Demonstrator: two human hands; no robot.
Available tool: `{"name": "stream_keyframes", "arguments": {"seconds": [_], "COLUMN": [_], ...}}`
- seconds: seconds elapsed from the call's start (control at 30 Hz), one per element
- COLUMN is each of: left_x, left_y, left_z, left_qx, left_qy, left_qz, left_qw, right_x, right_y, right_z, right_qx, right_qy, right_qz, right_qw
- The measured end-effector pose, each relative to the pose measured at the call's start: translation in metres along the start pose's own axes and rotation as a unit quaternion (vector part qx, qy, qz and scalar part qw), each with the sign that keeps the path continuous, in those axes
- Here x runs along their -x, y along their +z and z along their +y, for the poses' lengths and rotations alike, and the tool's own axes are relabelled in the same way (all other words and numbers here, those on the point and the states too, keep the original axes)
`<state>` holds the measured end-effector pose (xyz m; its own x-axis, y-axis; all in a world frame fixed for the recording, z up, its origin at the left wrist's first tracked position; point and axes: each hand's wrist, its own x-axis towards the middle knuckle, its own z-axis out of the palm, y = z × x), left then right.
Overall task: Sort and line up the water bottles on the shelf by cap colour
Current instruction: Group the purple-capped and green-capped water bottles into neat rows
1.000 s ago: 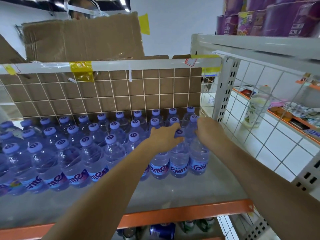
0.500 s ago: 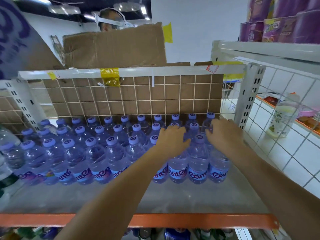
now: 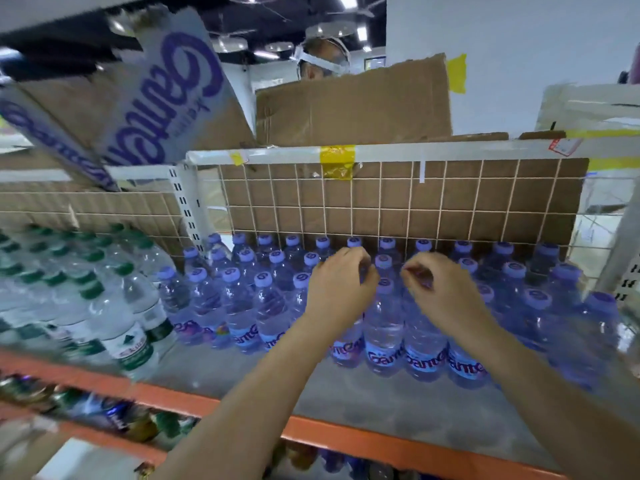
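Purple-capped bottle point(image 3: 384, 317) stands between left hand point(image 3: 337, 284) and right hand point(image 3: 438, 289) (both curled).

White wall point(image 3: 519, 64), dark ceiling with strip lights point(image 3: 360, 31), cardboard point(image 3: 353, 109) behind wire grid point(image 3: 398, 202)

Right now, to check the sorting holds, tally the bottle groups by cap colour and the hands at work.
Purple-capped bottle group: 1
Green-capped bottle group: 1
Hands: 2, left hand and right hand
Total: 4
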<state>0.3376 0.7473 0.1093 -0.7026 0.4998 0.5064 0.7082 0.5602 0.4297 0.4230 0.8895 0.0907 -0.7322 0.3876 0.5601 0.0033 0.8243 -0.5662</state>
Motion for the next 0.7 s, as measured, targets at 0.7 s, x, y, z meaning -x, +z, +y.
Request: {"name": "stream_keyframes", "arguments": {"seconds": [0.7], "left_x": [0.02], "left_y": [-0.238], "left_z": [-0.317], "left_qx": [-0.116], "left_qy": [-0.103], "left_qz": [0.007], "left_qw": [0.988], "right_x": [-0.046], "right_y": [0.263], "right_z": [-0.246], "right_qx": [-0.061], "right_qy": [-0.032], "right_qz": [-0.074], "right_qw": [0.995]}}
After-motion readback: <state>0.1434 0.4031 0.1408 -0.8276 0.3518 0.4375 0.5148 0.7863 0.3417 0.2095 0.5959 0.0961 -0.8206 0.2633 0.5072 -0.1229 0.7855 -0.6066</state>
